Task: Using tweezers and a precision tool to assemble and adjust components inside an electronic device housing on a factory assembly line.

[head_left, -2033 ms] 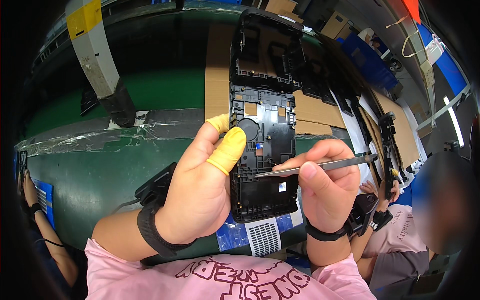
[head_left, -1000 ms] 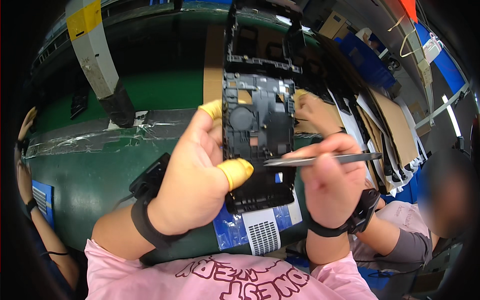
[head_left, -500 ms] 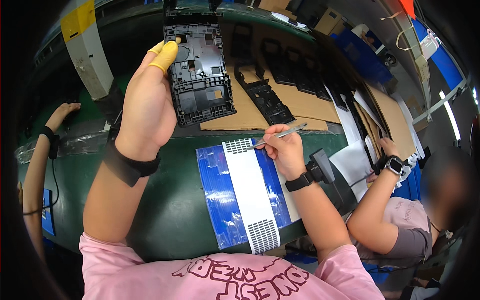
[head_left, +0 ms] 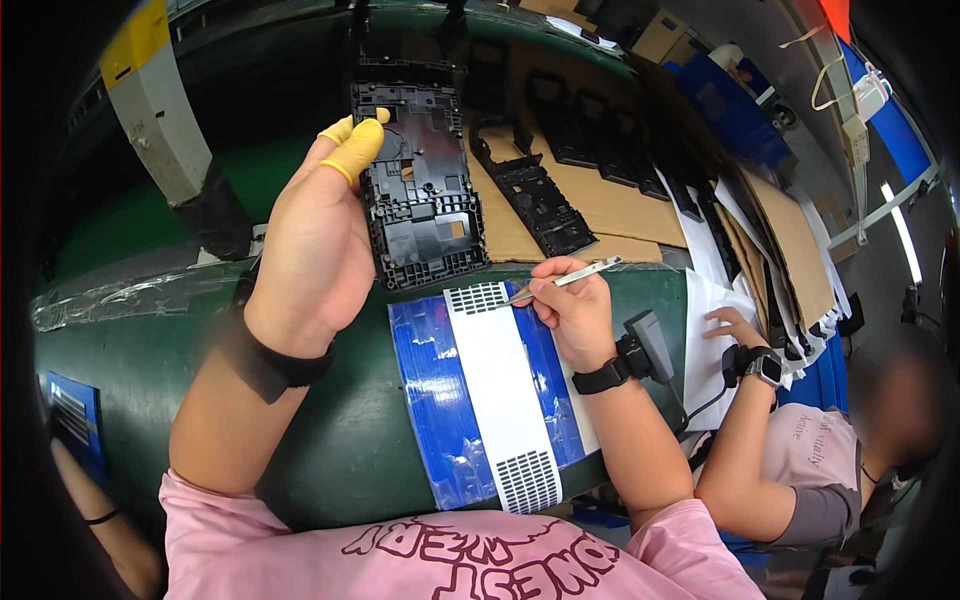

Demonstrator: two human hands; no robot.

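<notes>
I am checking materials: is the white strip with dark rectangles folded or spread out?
Spread out: the white strip lies on the blue board, dark rectangles visible at both ends, no visible fold between.

The tweezers [head_left: 590, 270] moved from black housing [head_left: 408, 240] to label sheet [head_left: 500, 385], apparently touching it.

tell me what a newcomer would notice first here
The eye probably lands first on the black plastic frame at upper centre, held in the left grip with its yellow finger covers. Next comes the blue board at lower centre on the green table, crossed by a white strip. At the strip's far end, the right grip holds metal tweezers.
</notes>
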